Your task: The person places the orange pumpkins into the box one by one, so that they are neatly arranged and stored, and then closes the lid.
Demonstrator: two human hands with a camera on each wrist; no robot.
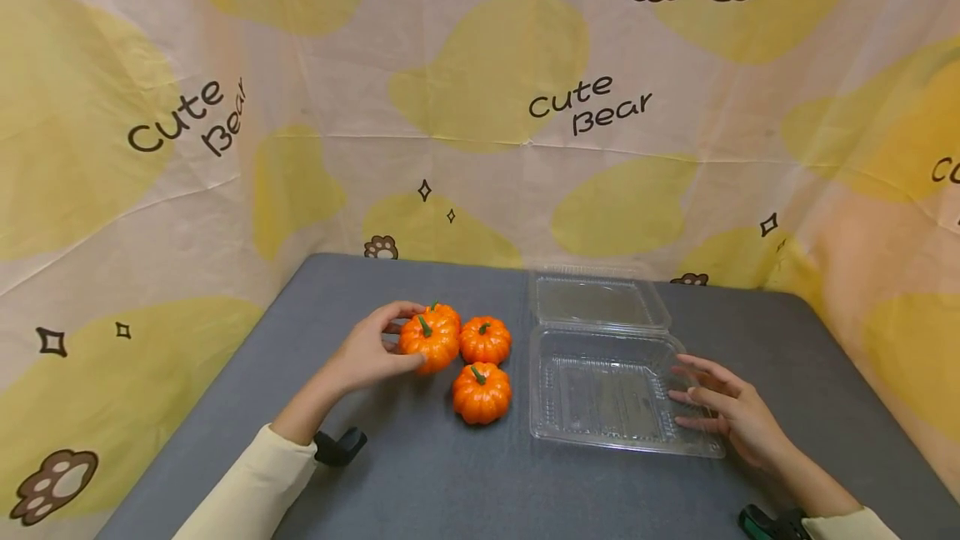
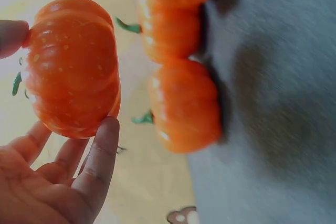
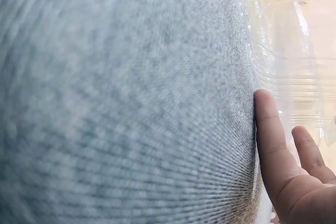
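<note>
My left hand (image 1: 375, 346) grips a small orange pumpkin (image 1: 428, 345) with a green stem, thumb on one side and fingers on the other. In the left wrist view that held pumpkin (image 2: 73, 69) is raised off the grey table, apart from the row of other pumpkins. A second pumpkin (image 1: 444, 315) shows partly behind it. Two more pumpkins, one to the right (image 1: 485, 341) and one nearer (image 1: 481, 393), sit close by. At the right side of a clear plastic clamshell box (image 1: 600, 394), my right hand (image 1: 738, 415) rests with fingers extended along its wall.
The box's lid (image 1: 596, 300) lies opened out toward the back of the grey table (image 1: 420, 473). A printed cloth backdrop (image 1: 480, 107) rises behind and on both sides. Dark bands (image 1: 341, 447) are worn at both wrists.
</note>
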